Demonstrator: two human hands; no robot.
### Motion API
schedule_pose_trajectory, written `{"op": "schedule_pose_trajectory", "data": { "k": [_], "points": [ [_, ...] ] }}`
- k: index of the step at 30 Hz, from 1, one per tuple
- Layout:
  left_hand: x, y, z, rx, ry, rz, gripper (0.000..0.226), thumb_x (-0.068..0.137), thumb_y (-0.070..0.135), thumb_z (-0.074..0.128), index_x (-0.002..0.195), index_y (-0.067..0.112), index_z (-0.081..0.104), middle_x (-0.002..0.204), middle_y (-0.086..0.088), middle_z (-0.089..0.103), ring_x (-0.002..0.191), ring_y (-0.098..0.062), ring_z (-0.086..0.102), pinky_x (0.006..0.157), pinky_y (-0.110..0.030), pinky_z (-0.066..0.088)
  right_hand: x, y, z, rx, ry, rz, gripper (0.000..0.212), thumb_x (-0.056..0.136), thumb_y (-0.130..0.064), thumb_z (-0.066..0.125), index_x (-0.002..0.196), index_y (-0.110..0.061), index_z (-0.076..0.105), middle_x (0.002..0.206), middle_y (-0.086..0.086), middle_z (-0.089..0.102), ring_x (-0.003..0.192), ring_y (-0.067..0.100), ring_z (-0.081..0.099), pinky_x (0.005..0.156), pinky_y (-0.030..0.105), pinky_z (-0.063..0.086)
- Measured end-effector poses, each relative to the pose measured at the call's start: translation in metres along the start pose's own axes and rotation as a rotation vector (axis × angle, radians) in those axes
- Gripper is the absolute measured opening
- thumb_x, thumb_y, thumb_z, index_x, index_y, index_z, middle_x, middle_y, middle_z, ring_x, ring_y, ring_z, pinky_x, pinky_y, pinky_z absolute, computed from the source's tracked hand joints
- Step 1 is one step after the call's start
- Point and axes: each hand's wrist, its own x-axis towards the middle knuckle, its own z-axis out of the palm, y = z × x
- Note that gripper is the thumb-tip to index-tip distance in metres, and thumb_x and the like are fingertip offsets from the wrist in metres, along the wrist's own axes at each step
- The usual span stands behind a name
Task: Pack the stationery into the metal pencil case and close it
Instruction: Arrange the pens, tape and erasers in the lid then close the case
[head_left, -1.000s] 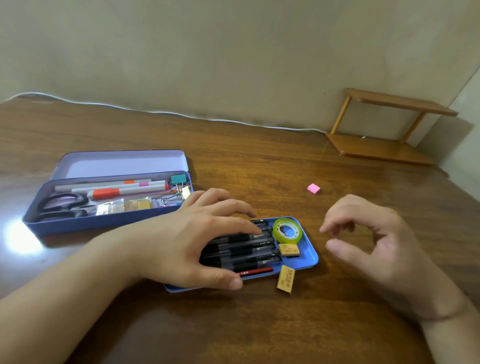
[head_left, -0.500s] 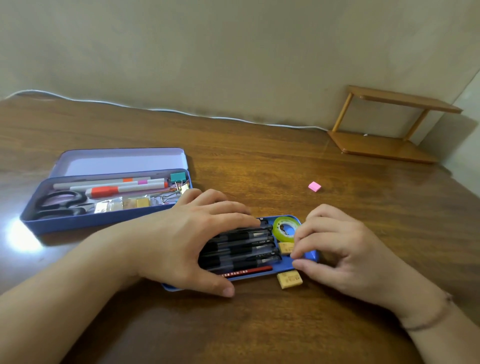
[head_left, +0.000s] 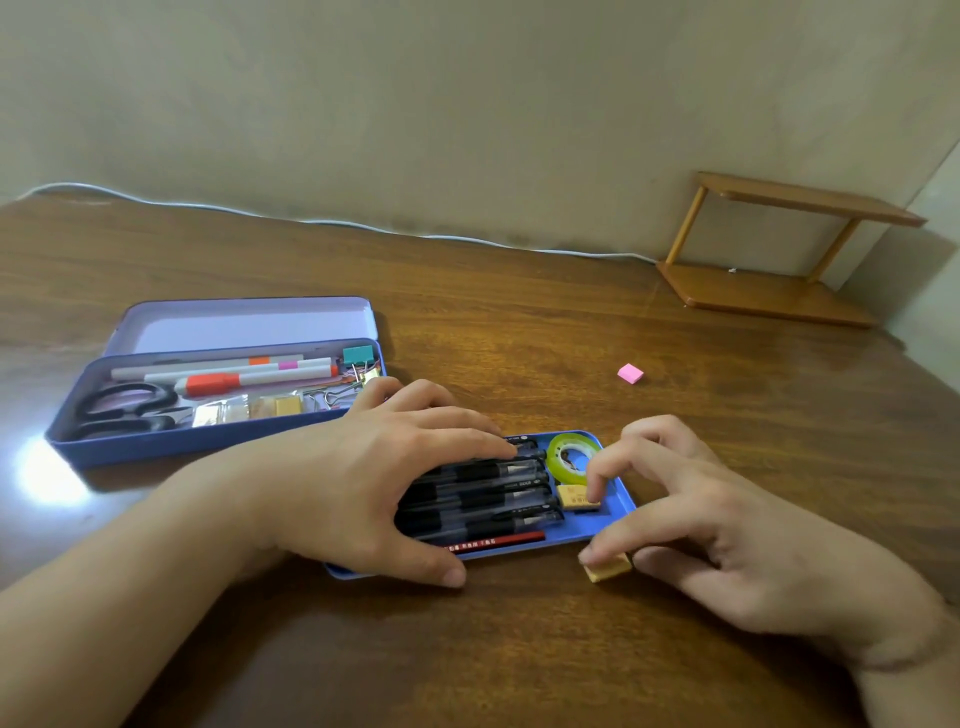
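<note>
The blue metal pencil case (head_left: 208, 447) lies open at the left, lid (head_left: 244, 325) flat behind it, with scissors (head_left: 124, 405), markers and clips inside. A blue inner tray (head_left: 618, 499) sits in front of me with several black pens (head_left: 483, 499), a red pencil (head_left: 498, 540), a green tape roll (head_left: 571, 457) and a yellow eraser (head_left: 571, 499). My left hand (head_left: 363, 483) lies over the pens, thumb on the tray's near rim. My right hand (head_left: 727, 535) pinches a second yellow eraser (head_left: 608, 571) on the table beside the tray; its index fingertip touches the eraser in the tray.
A small pink eraser (head_left: 630, 373) lies alone on the wooden table beyond the tray. A wooden two-level shelf (head_left: 769, 291) stands at the back right by the wall. A white cable (head_left: 311, 221) runs along the table's far edge.
My right hand came down from hovering at the right to the tray's right end and closed on the eraser on the table, which turned flat. My left hand stayed on the pens.
</note>
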Motion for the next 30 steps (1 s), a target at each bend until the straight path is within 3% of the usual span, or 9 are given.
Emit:
{"op": "schedule_pose_trajectory", "data": {
  "k": [7,13,16,20,30],
  "points": [
    [0.000,0.000,-0.002,-0.006,-0.002,-0.006,0.089,0.069,0.080,0.060,0.146,0.044,0.032,0.148,0.029,0.033,0.132,0.004,0.021,0.113,-0.037,0.017,0.000,-0.003,-0.004,0.021,-0.052,0.068,0.029,0.085,-0.027,0.070,0.106,-0.046,0.063,0.125,-0.023,0.038,0.132,0.015,0.028,0.106,0.039,0.033],
    [0.000,0.000,-0.001,0.000,-0.002,-0.011,0.089,0.069,0.080,0.061,0.145,0.045,0.033,0.148,0.030,0.033,0.133,0.003,0.022,0.113,-0.038,0.018,0.000,-0.003,-0.002,-0.015,-0.082,0.045,0.033,0.084,-0.035,0.069,0.113,-0.049,0.061,0.127,-0.023,0.034,0.134,0.016,0.026,0.108,0.038,0.030],
    [0.000,0.001,-0.001,-0.017,-0.001,-0.008,0.088,0.069,0.080,0.061,0.145,0.044,0.034,0.146,0.030,0.034,0.132,0.003,0.023,0.113,-0.039,0.018,-0.002,0.000,-0.005,0.075,-0.015,0.051,0.027,0.080,-0.035,0.073,0.105,-0.041,0.065,0.128,-0.017,0.041,0.134,0.020,0.029,0.109,0.032,0.028],
    [0.001,0.000,-0.002,-0.012,0.000,-0.007,0.088,0.069,0.081,0.059,0.145,0.044,0.034,0.146,0.029,0.035,0.133,0.003,0.023,0.112,-0.039,0.020,-0.002,0.013,-0.007,0.085,0.255,0.170,0.026,0.076,-0.037,0.072,0.102,-0.038,0.068,0.117,-0.018,0.051,0.128,0.018,0.039,0.106,0.028,0.034],
    [0.000,0.000,-0.001,0.000,0.000,-0.007,0.088,0.069,0.081,0.059,0.145,0.044,0.034,0.147,0.028,0.035,0.132,0.002,0.024,0.112,-0.039,0.019,0.003,0.019,-0.001,0.069,0.201,0.268,0.026,0.077,-0.040,0.069,0.103,-0.042,0.068,0.116,-0.028,0.049,0.127,0.007,0.038,0.096,0.022,0.038]
  ]
}}
